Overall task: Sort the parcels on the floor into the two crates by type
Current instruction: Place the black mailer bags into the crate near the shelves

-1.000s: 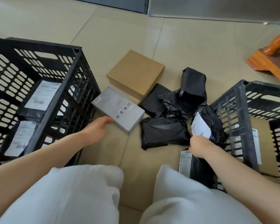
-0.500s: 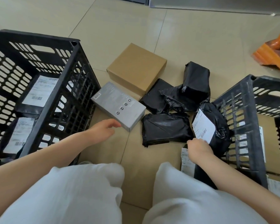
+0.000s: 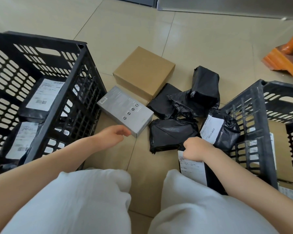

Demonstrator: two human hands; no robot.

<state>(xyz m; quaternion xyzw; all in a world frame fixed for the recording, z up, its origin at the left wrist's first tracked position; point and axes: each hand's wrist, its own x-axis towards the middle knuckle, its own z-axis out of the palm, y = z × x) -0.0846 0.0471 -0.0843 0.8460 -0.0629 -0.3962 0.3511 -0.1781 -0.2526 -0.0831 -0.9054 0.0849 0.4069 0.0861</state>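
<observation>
On the floor lie a brown cardboard box [image 3: 142,71], a grey box [image 3: 125,110] and several black bag parcels, among them a plain one [image 3: 172,132] and a labelled one [image 3: 220,127] leaning on the right crate [image 3: 254,115]. My left hand [image 3: 113,135] hovers with loosely curled fingers at the grey box's near corner and holds nothing. My right hand [image 3: 198,149] grips the top edge of a black labelled bag [image 3: 192,169] standing beside the right crate. The left crate [image 3: 85,65] holds black labelled bags [image 3: 42,97]. Cardboard boxes [image 3: 277,149] lie in the right crate.
An orange wooden furniture foot [image 3: 286,54] stands at the far right. A metal cabinet base [image 3: 227,5] runs along the top. My knees in white trousers [image 3: 91,200] fill the bottom of the view, between the two crates.
My left hand has drawn back from the grey box's side to its near corner. The right hand has stayed on the bag by the crate, and the upright labelled bag now shows more label.
</observation>
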